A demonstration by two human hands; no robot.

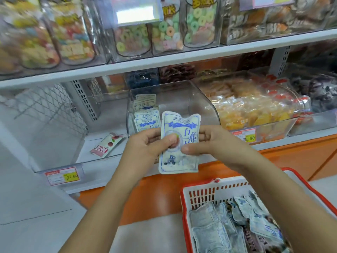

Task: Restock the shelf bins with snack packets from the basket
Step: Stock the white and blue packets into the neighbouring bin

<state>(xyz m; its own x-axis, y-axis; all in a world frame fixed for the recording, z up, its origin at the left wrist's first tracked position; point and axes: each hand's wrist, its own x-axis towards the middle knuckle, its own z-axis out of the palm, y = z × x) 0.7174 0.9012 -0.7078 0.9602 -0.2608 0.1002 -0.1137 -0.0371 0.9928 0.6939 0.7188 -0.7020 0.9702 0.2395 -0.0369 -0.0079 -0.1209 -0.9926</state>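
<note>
**Left hand** (144, 143): grasping. The thumb presses the printed face of a snack packet (182, 125) and the fingers curl behind its left edge.

**Right hand** (215, 143): grasping. It pinches the right edge of the same packet. The two-handed hold probably serves to square the packet and face its label forward before placing.

**Snack packet**: white with blue print, held upright with its face to the viewer. It is directly in front of the clear bin (191, 99), not yet inside.

**Clear bin**: on the lower shelf, open at the top with a curved front. It holds a few matching packets (145, 121) standing on edge at its left side, and the rest looks unfilled. Judged the destination, since the labels match.

**Basket** (209, 185): white with a red rim, at lower right below the right forearm and within easy reach. More blue-and-white packets (209, 225) lie loose in it, so restocking looks to be at an early stage.

**Left bin** (36, 167): holds one pink packet (107, 145) lying flat. A price tag (63, 175) is on its front.

**Right bin** (273, 128): heaped with orange-wrapped snacks (255, 110). It carries a second price tag (246, 136).

**Upper shelf** (164, 64): carries clear containers of ring sweets (164, 28). Items further along are blurred.
</note>
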